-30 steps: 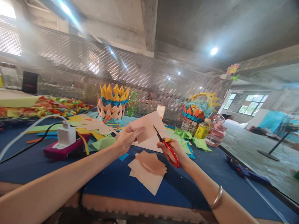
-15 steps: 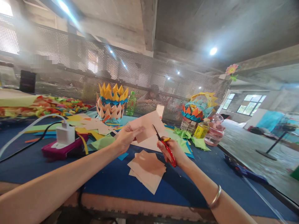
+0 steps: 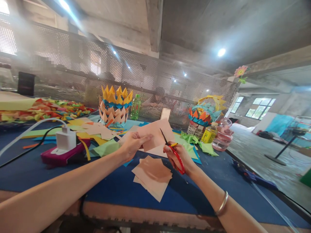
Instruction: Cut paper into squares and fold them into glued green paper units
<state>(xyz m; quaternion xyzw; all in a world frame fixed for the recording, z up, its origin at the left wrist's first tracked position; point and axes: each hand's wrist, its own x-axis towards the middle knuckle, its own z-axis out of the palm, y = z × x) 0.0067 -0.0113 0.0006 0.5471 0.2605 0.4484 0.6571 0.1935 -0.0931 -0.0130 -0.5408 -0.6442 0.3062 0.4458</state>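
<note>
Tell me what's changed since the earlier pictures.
The left hand has shifted slightly right and down with its flat pale pink paper sheet, whose upper edge now sits lower. Nothing was taken hold of or let go. The right hand still holds the red-handled, dark-bladed scissors, and the pale pink square paper pile still lies on the blue table.

Ceiling (image 3: pixel 194 22): grey concrete, crossed by a beam (image 3: pixel 153 26); one round light (image 3: pixel 221 52) is lit. A perforated screen (image 3: pixel 143 77) stands behind the blue tabletop (image 3: pixel 109 191). At right, the grey floor (image 3: pixel 255 145) is shiny in patches and carries a round-based stand (image 3: pixel 275 160). Windows (image 3: pixel 260 108) in the far wall (image 3: pixel 245 105) admit daylight.
</note>
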